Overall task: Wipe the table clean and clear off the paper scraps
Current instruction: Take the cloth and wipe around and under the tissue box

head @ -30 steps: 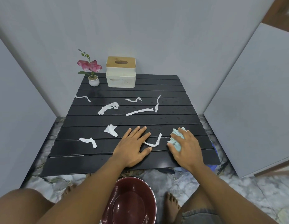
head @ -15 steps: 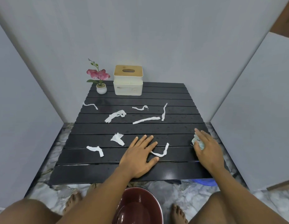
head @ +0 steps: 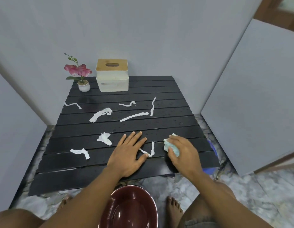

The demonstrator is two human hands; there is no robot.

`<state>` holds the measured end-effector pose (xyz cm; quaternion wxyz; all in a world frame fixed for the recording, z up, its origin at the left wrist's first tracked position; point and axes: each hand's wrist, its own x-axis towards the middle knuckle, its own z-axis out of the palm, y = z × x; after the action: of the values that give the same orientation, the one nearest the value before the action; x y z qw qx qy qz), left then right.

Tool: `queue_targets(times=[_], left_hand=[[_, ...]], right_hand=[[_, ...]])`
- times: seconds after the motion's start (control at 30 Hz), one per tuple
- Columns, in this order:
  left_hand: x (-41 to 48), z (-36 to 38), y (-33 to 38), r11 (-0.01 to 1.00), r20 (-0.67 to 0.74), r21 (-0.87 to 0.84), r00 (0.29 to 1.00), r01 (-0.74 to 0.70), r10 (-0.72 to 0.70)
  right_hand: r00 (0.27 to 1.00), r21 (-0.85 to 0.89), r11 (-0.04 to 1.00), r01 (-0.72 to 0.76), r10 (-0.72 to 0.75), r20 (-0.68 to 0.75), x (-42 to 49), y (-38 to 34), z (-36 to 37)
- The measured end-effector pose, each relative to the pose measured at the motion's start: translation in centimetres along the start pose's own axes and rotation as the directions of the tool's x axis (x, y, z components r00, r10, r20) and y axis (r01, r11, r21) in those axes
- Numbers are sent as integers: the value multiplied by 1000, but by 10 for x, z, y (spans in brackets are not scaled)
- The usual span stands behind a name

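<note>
On the black slatted table (head: pixel 159 129), the left hand (head: pixel 126 153) lies flat with fingers spread, its thumb touching a curly white paper scrap (head: pixel 150 151), while the right hand (head: pixel 184 153) just beside it squeezes a balled-up pale blue cloth (head: pixel 169 146).

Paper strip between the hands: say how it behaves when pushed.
The paper strip is thin and kinked, so probably limp and very light. Droplets dot the table, so it may cling or tear rather than slide before the cloth.
</note>
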<state>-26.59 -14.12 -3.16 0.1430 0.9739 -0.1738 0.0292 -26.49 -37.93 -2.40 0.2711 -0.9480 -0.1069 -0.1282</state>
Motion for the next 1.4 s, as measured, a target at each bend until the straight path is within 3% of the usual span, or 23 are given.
queue_targets(times=[0.07,0.13,0.3,0.47,0.57,0.63,0.77,0.87,0.93,1.07,1.2,1.27,1.4], left_hand=[[0,0,0,1000,-2,4,1000,0,0],[-1,1,0,1000,-6,5,1000,3,-3],[0,1,1,1000,-14,-8,1000,21,-21],[-3,-1,1,998,3,6,998,63,-63],[-2,-2,1,998,27,18,998,64,-65],[-2,-2,1,997,29,25,997,66,-67],[-2,-3,3,997,34,32,997,75,-76],[-1,-3,3,996,42,47,996,80,-82],[0,-3,3,995,44,43,995,85,-87],[-2,-2,1,998,25,-18,998,65,-65],[9,-7,-11,989,-33,-141,998,50,-55],[27,-8,-21,996,-51,-79,998,40,-44],[67,-8,-38,997,5,64,999,53,-53]], right_hand=[[970,-31,974,-225,221,-99,19,34,-14],[932,-88,932,-351,340,-125,30,51,-18],[974,-144,965,-221,213,-73,27,9,6],[999,-61,998,-35,36,6,-17,-40,23],[994,29,997,72,-74,76,-26,-34,13],[998,44,998,34,-36,48,-15,-12,1],[957,-43,959,-278,274,-95,26,50,-20],[921,-106,917,-384,371,-123,48,55,-13],[942,-120,936,-332,320,-104,57,33,1],[996,-59,995,-75,78,51,50,-24,28],[976,87,993,85,-101,193,28,-34,24],[989,70,996,55,-64,137,26,-12,12],[978,-57,977,-205,202,-58,60,52,-6]])
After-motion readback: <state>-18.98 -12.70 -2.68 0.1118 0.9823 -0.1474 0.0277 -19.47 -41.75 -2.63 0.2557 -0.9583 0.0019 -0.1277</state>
